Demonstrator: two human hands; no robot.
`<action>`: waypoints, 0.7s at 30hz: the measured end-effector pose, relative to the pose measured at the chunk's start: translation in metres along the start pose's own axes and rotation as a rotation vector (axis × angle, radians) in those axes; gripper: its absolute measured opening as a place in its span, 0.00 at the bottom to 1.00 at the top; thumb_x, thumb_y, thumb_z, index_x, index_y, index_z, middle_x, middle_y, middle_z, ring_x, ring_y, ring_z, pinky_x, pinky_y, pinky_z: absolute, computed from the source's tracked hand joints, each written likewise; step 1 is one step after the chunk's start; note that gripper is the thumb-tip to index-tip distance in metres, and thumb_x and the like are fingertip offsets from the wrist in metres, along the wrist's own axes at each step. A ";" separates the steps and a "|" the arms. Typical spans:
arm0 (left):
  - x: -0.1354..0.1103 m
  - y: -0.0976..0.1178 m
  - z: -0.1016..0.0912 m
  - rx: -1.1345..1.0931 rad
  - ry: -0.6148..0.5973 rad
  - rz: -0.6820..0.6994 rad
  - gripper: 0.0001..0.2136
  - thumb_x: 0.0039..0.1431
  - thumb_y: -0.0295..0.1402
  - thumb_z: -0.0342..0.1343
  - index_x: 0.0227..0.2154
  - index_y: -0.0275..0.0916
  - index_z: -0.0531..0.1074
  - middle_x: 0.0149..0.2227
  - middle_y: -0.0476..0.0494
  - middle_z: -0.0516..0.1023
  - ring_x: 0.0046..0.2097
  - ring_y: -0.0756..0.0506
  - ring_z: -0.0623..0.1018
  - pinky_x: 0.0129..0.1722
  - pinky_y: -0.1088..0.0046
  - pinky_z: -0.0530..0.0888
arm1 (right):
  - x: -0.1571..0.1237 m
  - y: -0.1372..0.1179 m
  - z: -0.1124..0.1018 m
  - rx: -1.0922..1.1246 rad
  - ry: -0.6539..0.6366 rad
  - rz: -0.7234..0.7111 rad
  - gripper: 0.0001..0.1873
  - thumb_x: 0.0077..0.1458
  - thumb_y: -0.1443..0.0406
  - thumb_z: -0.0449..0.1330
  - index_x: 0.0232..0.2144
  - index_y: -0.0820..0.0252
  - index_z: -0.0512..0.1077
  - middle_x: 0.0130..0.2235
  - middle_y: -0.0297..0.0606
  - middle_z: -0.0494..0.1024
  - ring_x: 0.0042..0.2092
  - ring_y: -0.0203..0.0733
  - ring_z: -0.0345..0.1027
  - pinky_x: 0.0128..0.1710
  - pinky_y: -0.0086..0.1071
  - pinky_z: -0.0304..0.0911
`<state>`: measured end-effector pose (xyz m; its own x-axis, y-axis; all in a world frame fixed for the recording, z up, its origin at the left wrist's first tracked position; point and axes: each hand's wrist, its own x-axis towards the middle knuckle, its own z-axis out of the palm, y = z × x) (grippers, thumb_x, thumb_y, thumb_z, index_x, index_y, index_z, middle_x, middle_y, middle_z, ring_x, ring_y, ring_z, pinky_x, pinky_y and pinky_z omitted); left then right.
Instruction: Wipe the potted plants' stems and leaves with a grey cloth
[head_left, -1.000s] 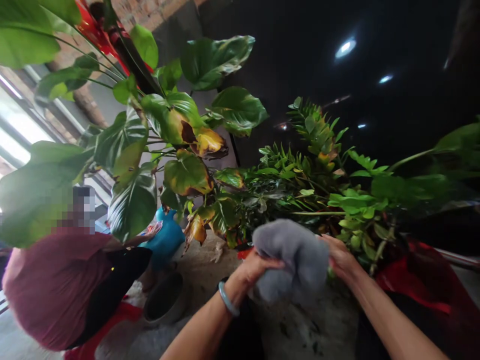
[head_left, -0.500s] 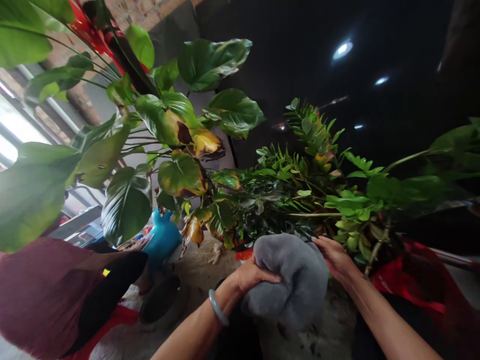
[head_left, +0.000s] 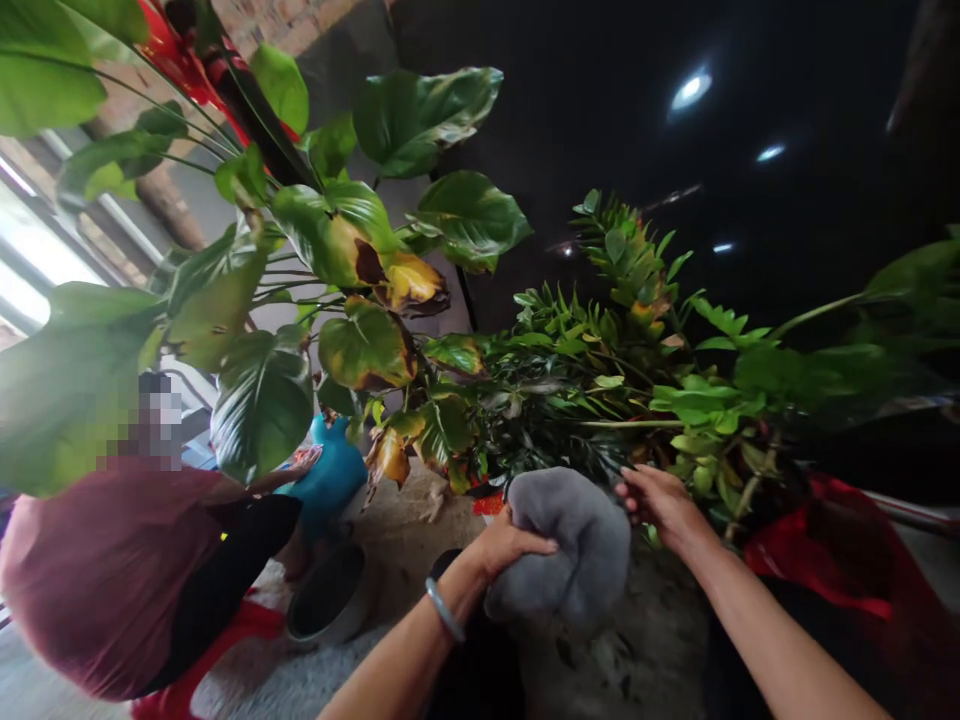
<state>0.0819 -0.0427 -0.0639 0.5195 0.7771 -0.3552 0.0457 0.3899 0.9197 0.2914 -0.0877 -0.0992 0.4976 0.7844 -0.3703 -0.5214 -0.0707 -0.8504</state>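
My left hand (head_left: 504,545) grips a bunched grey cloth (head_left: 568,545) low in the middle of the view; a pale bangle sits on that wrist. My right hand (head_left: 660,508) is just right of the cloth, its fingers curled at the edge of a dark green leaf of the small-leaved plant (head_left: 622,390). Whether its fingertips pinch the leaf I cannot make out. A broad-leaved plant (head_left: 330,290) with yellowed, brown-edged leaves rises to the left.
A person in a maroon top (head_left: 105,570) crouches at the left, one hand near a teal pot (head_left: 334,475). A grey empty pot (head_left: 326,595) stands on the floor. Red wrapping (head_left: 817,560) lies at the right. Dark ceiling with lamps above.
My right hand has come off the grey cloth and moved up to the leaves. The cloth has sunk a little and stays in my left hand. The person at the left rose back into view.
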 end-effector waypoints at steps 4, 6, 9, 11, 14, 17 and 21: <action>-0.005 0.054 0.003 -0.050 0.101 0.181 0.16 0.26 0.25 0.71 0.26 0.37 0.79 0.31 0.45 0.82 0.39 0.40 0.80 0.45 0.63 0.76 | 0.000 -0.002 0.002 -0.051 -0.010 -0.005 0.14 0.42 0.68 0.66 0.18 0.58 0.63 0.14 0.29 0.72 0.13 0.29 0.58 0.10 0.21 0.53; 0.008 0.078 0.014 -0.183 0.157 0.295 0.13 0.32 0.29 0.70 0.26 0.35 0.78 0.29 0.45 0.82 0.38 0.41 0.80 0.45 0.64 0.76 | 0.000 -0.003 0.001 -0.100 -0.005 -0.003 0.11 0.45 0.68 0.64 0.18 0.58 0.64 0.15 0.31 0.73 0.13 0.29 0.59 0.10 0.20 0.53; 0.026 0.079 0.026 -0.295 0.215 0.309 0.14 0.35 0.27 0.68 0.30 0.34 0.77 0.28 0.45 0.81 0.35 0.44 0.80 0.43 0.66 0.76 | 0.000 -0.004 -0.013 -0.201 -0.006 0.011 0.08 0.45 0.68 0.64 0.19 0.59 0.69 0.14 0.32 0.73 0.11 0.30 0.58 0.07 0.19 0.47; 0.030 0.060 0.027 -0.276 0.237 0.251 0.19 0.33 0.24 0.68 0.34 0.34 0.77 0.30 0.45 0.82 0.33 0.44 0.80 0.40 0.65 0.77 | 0.000 -0.004 -0.033 -0.268 -0.003 0.029 0.07 0.41 0.71 0.66 0.18 0.60 0.71 0.12 0.33 0.72 0.09 0.32 0.57 0.06 0.20 0.43; 0.028 0.024 0.020 -0.247 0.221 0.128 0.25 0.31 0.23 0.70 0.39 0.35 0.76 0.31 0.44 0.81 0.31 0.42 0.79 0.37 0.64 0.76 | 0.002 -0.005 -0.071 -0.299 0.134 0.005 0.09 0.35 0.75 0.67 0.18 0.60 0.71 0.11 0.32 0.70 0.08 0.33 0.56 0.06 0.22 0.43; 0.024 0.004 0.016 -0.249 0.227 0.067 0.25 0.30 0.23 0.70 0.38 0.35 0.76 0.29 0.44 0.81 0.30 0.42 0.79 0.34 0.64 0.76 | 0.009 -0.019 -0.107 -0.232 0.400 -0.096 0.03 0.45 0.68 0.64 0.26 0.58 0.74 0.15 0.32 0.73 0.13 0.35 0.63 0.11 0.24 0.53; 0.021 0.005 0.021 -0.223 0.264 0.051 0.22 0.32 0.22 0.69 0.36 0.36 0.75 0.28 0.46 0.81 0.30 0.43 0.79 0.33 0.67 0.76 | 0.023 -0.063 -0.132 -0.072 0.616 -0.270 0.21 0.59 0.52 0.49 0.49 0.54 0.69 0.38 0.43 0.81 0.34 0.43 0.77 0.22 0.30 0.65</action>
<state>0.1110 -0.0344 -0.0630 0.2764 0.8881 -0.3671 -0.1778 0.4227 0.8886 0.4275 -0.1464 -0.1031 0.9196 0.2870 -0.2684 -0.2860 0.0205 -0.9580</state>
